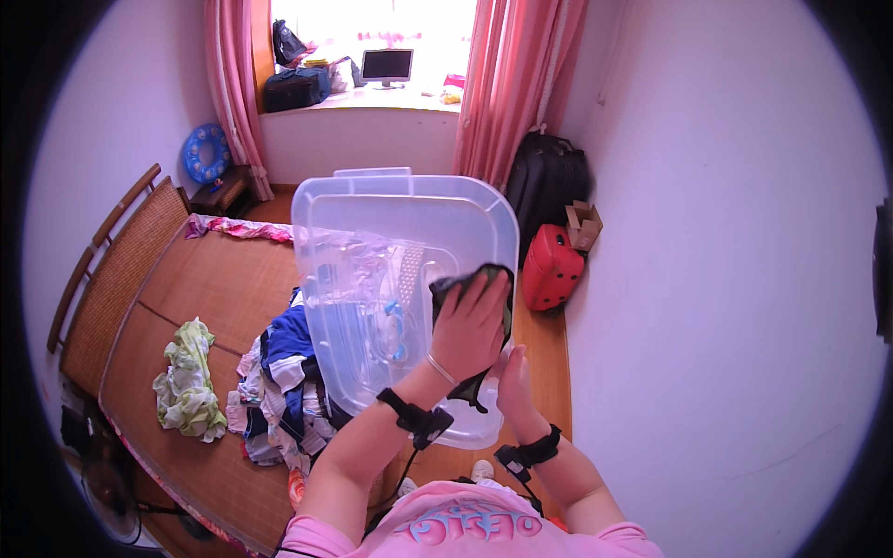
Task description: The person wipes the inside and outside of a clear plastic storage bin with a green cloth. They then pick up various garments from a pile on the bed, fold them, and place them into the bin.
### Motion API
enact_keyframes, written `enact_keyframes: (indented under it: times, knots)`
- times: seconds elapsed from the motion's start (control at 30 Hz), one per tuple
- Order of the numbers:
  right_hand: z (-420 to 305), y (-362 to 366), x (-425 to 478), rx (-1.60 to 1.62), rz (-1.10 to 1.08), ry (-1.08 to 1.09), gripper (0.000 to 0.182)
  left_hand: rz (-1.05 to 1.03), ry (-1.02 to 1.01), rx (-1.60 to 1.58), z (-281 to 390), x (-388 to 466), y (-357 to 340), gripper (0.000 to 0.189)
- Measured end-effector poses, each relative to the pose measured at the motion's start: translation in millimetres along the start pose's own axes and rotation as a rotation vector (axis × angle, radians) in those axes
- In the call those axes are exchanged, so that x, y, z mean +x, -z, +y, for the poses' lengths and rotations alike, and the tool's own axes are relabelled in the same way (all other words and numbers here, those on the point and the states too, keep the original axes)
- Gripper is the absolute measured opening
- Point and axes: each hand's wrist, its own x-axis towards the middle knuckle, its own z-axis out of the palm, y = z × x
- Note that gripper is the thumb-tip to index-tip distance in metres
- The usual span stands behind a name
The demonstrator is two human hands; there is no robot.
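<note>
A translucent plastic storage-box lid is held up in front of me, tilted, with a raised rim and moulded grooves. My left hand lies flat over a dark cloth, pressing it against the lid's right part. Some of the cloth hangs below the palm. At the lid's lower right edge, my right hand grips the rim, its fingers partly hidden behind the plastic. Through the lid, the bed and something blue show blurred.
To the left is a bed with a clothes pile and a green-white cloth. On the right stand a black suitcase, a red suitcase and a small cardboard box. A monitor sits on the windowsill.
</note>
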Motion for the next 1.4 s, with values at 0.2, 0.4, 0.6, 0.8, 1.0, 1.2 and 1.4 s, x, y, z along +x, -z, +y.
enact_keyframes:
  times: [0.2, 0.4, 0.6, 0.8, 1.0, 1.2, 1.4]
  knots:
    - [-10.2, -10.6, -15.2, 0.282, -0.145, -0.047, 0.063, 0.067, 0.032, 0.039, -24.0, 45.0, 24.1, 0.056]
    - [-2.1, -10.5, -13.1, 0.255, -0.183, -0.091, 0.062, 0.069, 0.042, 0.097, -20.3, 36.0, 17.7, 0.057]
    - [-7.0, -27.8, -2.9, 0.348, 0.039, -0.196, 0.064, -0.108, -0.081, 0.064, -3.4, -31.9, -7.3, 0.046]
    - [-1.5, -28.0, 8.0, 0.491, 0.164, -0.258, 0.067, -0.232, -0.115, 0.077, 4.9, -106.4, -26.7, 0.035]
    - [-24.3, -23.4, 19.6, 0.491, 0.095, -0.200, 0.074, -0.138, -0.125, 0.124, 2.8, -163.0, -44.7, 0.035]
    - [-51.5, -26.6, 33.2, 0.493, 0.138, -0.131, 0.081, -0.293, -0.019, 0.152, -20.0, -202.5, -29.4, 0.042]
    - [-55.7, -25.1, 38.7, 0.641, 0.293, -0.192, 0.080, -0.204, 0.368, 0.051, -43.4, -209.0, -3.7, 0.051]
